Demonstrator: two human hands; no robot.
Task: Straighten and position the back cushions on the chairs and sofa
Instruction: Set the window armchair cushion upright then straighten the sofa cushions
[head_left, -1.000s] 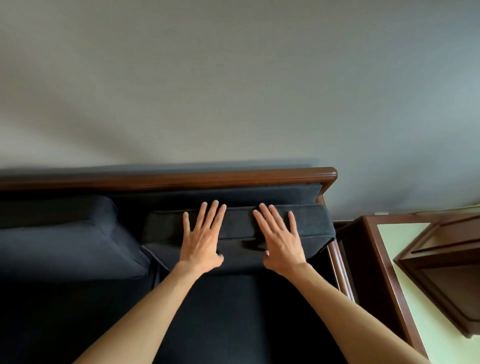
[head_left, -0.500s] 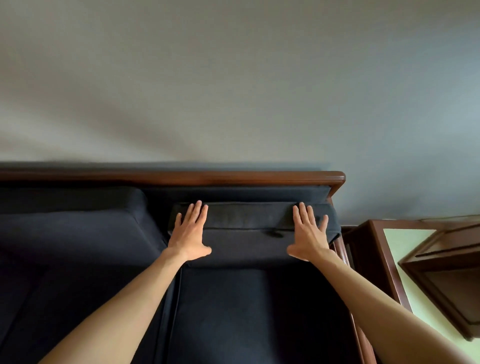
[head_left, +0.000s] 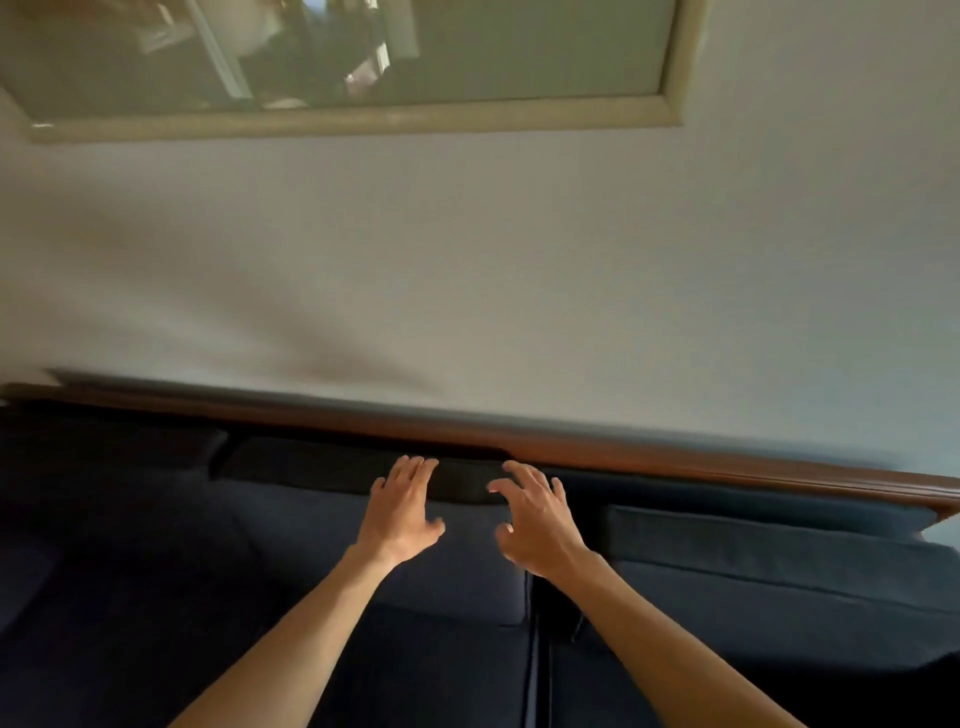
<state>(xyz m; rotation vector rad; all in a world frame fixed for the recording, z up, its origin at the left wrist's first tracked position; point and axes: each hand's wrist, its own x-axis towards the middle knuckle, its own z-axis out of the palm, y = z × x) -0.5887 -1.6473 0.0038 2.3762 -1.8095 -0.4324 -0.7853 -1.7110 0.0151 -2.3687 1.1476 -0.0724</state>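
A dark blue sofa with a brown wooden top rail (head_left: 675, 457) fills the lower half of the view. Its middle back cushion (head_left: 311, 514) leans against the backrest. My left hand (head_left: 402, 512) reaches to the cushion's upper right part with fingers extended at its top edge. My right hand (head_left: 535, 517) hovers near the cushion's right end, fingers spread and slightly bent, holding nothing. The right back cushion (head_left: 769, 551) stands against the backrest to the right. A left back cushion (head_left: 104, 457) lies in shadow.
A pale wall rises behind the sofa, with a framed picture (head_left: 670, 62) hanging high on it. Seat cushions (head_left: 441, 675) meet at a seam below my right forearm.
The view swung left and tilted up, away from the sofa's right end and side table. Both hands left the right cushion and moved to the middle cushion.
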